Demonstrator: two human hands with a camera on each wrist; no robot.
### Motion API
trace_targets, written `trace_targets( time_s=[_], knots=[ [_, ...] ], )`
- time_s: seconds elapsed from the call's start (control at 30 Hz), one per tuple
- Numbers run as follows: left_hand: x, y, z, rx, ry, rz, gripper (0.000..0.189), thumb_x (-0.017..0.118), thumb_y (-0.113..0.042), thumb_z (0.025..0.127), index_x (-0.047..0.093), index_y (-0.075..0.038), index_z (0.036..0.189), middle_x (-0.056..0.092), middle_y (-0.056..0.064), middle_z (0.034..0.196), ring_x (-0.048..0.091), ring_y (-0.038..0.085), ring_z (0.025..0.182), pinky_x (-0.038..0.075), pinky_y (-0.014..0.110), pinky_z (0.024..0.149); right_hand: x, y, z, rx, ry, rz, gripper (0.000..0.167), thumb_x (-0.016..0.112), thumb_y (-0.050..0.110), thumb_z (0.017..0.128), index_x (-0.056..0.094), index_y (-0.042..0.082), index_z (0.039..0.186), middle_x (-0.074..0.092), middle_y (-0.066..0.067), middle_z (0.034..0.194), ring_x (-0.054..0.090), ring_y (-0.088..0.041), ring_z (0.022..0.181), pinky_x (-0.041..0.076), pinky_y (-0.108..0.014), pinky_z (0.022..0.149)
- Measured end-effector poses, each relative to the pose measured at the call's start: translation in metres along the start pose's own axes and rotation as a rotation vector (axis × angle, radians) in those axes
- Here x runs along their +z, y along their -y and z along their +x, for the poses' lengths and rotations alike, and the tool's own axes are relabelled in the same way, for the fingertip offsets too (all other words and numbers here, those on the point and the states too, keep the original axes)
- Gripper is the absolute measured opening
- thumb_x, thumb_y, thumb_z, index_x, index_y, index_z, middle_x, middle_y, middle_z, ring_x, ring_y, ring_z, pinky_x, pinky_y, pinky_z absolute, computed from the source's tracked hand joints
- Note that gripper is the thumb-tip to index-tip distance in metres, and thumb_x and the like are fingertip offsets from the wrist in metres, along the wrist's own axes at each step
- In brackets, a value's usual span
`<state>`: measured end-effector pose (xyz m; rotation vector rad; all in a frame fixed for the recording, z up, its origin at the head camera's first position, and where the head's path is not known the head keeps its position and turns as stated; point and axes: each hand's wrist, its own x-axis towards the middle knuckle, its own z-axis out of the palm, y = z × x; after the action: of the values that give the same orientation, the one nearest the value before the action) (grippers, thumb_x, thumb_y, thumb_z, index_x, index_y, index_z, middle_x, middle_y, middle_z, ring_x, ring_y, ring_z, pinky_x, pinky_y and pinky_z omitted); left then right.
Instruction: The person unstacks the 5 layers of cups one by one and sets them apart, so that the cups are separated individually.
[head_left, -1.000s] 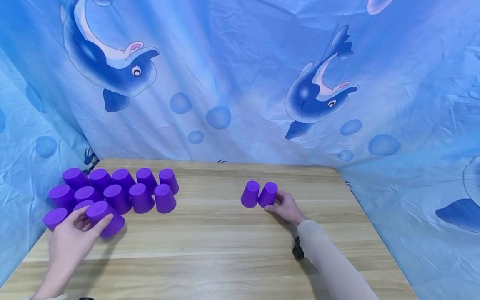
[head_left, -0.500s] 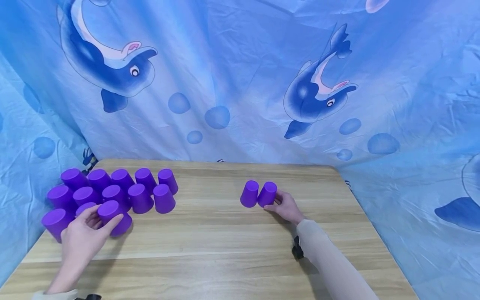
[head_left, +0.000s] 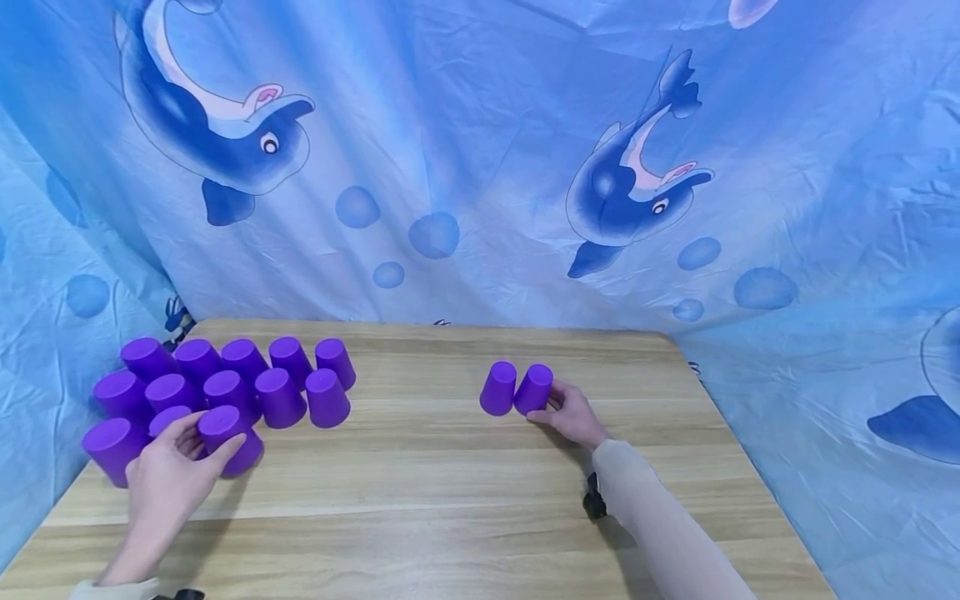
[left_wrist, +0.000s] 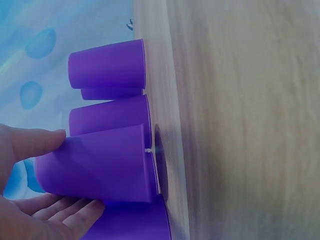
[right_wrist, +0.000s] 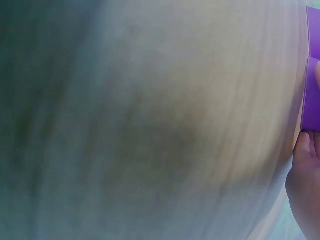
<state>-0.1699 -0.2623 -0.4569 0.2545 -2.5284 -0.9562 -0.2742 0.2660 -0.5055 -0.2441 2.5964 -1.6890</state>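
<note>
Near the front right of a cluster of upside-down purple cups, my left hand (head_left: 171, 477) grips a purple cup (head_left: 242, 450) between thumb and fingers. In the left wrist view, that held cup (left_wrist: 97, 165) is bottom up, its rim very close to the tabletop with a shadow beside it. Toward the right, my right hand (head_left: 573, 415) holds another upside-down purple cup (head_left: 534, 389) from its right side. A matching cup (head_left: 498, 388) stands just left of it. The right wrist view catches only part of the held cup (right_wrist: 311, 100) at its edge.
Several upside-down purple cups stand in rows at the table's left, including a cup (head_left: 328, 398) at the right end of the middle row and a cup (head_left: 112, 450) at front left. The wooden table (head_left: 420, 500) backs onto a blue dolphin-print curtain (head_left: 480, 167).
My left hand has moved a little to the right with its cup, then lowered slightly. The right hand stays at its cup, and the standing cups keep their places.
</note>
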Motion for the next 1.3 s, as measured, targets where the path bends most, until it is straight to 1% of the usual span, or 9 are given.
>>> trace_targets(
  time_s=[0.13, 0.23, 0.43, 0.5, 0.6, 0.8, 0.93, 1.1, 1.3],
  knots=[
    [0.0, -0.002, -0.001, -0.017, 0.009, -0.014, 0.067, 0.081, -0.032, 0.077, 0.056, 0.006, 0.125, 0.061, 0.028, 0.112, 0.061, 0.041, 0.097, 0.039, 0.004, 0.072, 0.0, 0.0, 0.0, 0.0, 0.002, 0.006, 0.051, 0.079, 0.0, 0.077, 0.058, 0.0, 0.123, 0.062, -0.014, 0.12, 0.055, -0.028, 0.117, 0.04, -0.036, 0.101],
    [-0.001, -0.004, 0.0, -0.014, 0.013, -0.034, 0.066, 0.081, -0.031, 0.077, 0.056, 0.008, 0.124, 0.061, 0.03, 0.112, 0.062, 0.04, 0.096, 0.036, -0.002, 0.062, 0.0, -0.001, 0.0, 0.004, 0.0, 0.009, 0.051, 0.079, 0.001, 0.077, 0.058, 0.001, 0.123, 0.062, -0.013, 0.119, 0.055, -0.028, 0.116, 0.041, -0.036, 0.101],
    [-0.004, -0.008, 0.001, 0.033, -0.015, -0.057, 0.064, 0.082, -0.03, 0.077, 0.057, 0.006, 0.124, 0.061, 0.028, 0.114, 0.063, 0.002, 0.092, 0.037, 0.002, 0.08, 0.0, -0.004, 0.001, -0.012, -0.008, 0.026, 0.052, 0.079, 0.0, 0.076, 0.058, -0.002, 0.124, 0.061, -0.016, 0.12, 0.055, -0.031, 0.116, 0.041, -0.038, 0.101],
    [-0.005, -0.013, 0.002, 0.055, -0.042, -0.053, 0.064, 0.081, -0.03, 0.077, 0.058, 0.004, 0.126, 0.061, 0.026, 0.115, 0.062, 0.002, 0.094, 0.035, 0.013, 0.097, 0.0, -0.005, 0.001, -0.023, -0.009, 0.027, 0.054, 0.079, 0.0, 0.076, 0.057, -0.004, 0.125, 0.061, -0.019, 0.12, 0.054, -0.033, 0.116, 0.04, -0.04, 0.101],
    [-0.005, -0.026, 0.004, 0.111, -0.114, -0.063, 0.063, 0.083, -0.024, 0.074, 0.058, 0.002, 0.126, 0.061, 0.025, 0.116, 0.063, 0.03, 0.102, 0.029, 0.033, 0.107, -0.001, -0.006, 0.001, -0.013, -0.011, 0.03, 0.055, 0.079, 0.0, 0.075, 0.057, -0.003, 0.125, 0.06, -0.018, 0.121, 0.054, -0.032, 0.117, 0.04, -0.039, 0.101],
    [0.015, -0.072, 0.009, 0.312, -0.254, -0.149, 0.058, 0.088, -0.015, 0.064, 0.066, -0.002, 0.117, 0.068, 0.017, 0.107, 0.064, 0.041, 0.092, 0.032, 0.004, 0.083, -0.003, -0.004, 0.0, 0.014, -0.007, 0.037, 0.055, 0.08, 0.0, 0.075, 0.057, 0.001, 0.126, 0.061, -0.014, 0.122, 0.054, -0.029, 0.118, 0.04, -0.036, 0.102],
    [0.049, -0.106, 0.003, 0.355, -0.052, -0.269, 0.055, 0.086, -0.018, 0.07, 0.065, -0.003, 0.119, 0.067, 0.015, 0.112, 0.064, 0.035, 0.098, 0.048, 0.021, 0.089, -0.002, -0.004, 0.001, 0.008, -0.009, 0.045, 0.055, 0.079, 0.0, 0.075, 0.058, 0.0, 0.125, 0.061, -0.014, 0.122, 0.054, -0.029, 0.118, 0.04, -0.037, 0.101],
    [0.103, -0.14, -0.008, 0.287, 0.285, -0.422, 0.056, 0.083, -0.017, 0.075, 0.06, 0.001, 0.123, 0.062, 0.017, 0.119, 0.061, 0.033, 0.107, 0.05, 0.039, 0.089, 0.0, -0.005, 0.002, 0.004, -0.012, 0.044, 0.055, 0.08, 0.001, 0.075, 0.058, 0.001, 0.125, 0.061, -0.014, 0.121, 0.055, -0.029, 0.117, 0.041, -0.036, 0.1],
    [0.157, -0.171, -0.015, 0.159, 0.447, -0.574, 0.057, 0.083, -0.013, 0.073, 0.06, 0.004, 0.122, 0.062, 0.02, 0.117, 0.059, 0.035, 0.109, 0.05, 0.037, 0.091, 0.0, -0.005, 0.003, 0.002, -0.014, 0.037, 0.054, 0.081, 0.002, 0.075, 0.059, 0.002, 0.124, 0.062, -0.013, 0.12, 0.055, -0.029, 0.116, 0.041, -0.037, 0.1]
  ],
)
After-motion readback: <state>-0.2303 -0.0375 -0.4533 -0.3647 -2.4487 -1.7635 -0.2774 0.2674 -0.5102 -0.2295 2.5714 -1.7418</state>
